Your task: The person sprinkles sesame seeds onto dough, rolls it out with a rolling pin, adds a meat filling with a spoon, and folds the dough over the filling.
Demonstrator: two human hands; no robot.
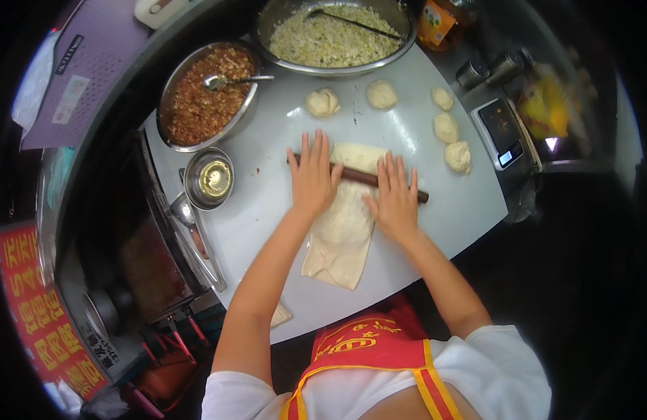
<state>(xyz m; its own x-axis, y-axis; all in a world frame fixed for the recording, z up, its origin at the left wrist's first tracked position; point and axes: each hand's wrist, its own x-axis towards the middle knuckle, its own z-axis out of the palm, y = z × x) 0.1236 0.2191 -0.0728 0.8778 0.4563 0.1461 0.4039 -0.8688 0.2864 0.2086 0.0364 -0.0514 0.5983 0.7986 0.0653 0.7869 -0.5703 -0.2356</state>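
A flattened rectangular sheet of dough (336,257) lies lengthwise on the pale worktop, with a dark wooden rolling pin (359,177) across its upper part. My left hand (314,178) presses on the pin near its left end, fingers extended. Near the pin's right end rests my right hand (396,199), also palm down with its fingers spread. Neither hand wraps around the pin. Above them sit two dough balls, one at the left (322,103) and one at the right (382,94). Further right, several dough balls (446,128) form a column.
A steel bowl of reddish filling (168,113) with a spoon stands upper left, beside a small bowl of oil (188,184). A large bowl of pale chopped filling (350,70) is at the top. Tongs (197,262) lie left; a digital scale (498,134) stands right. Another dough piece (280,314) is near the front edge.
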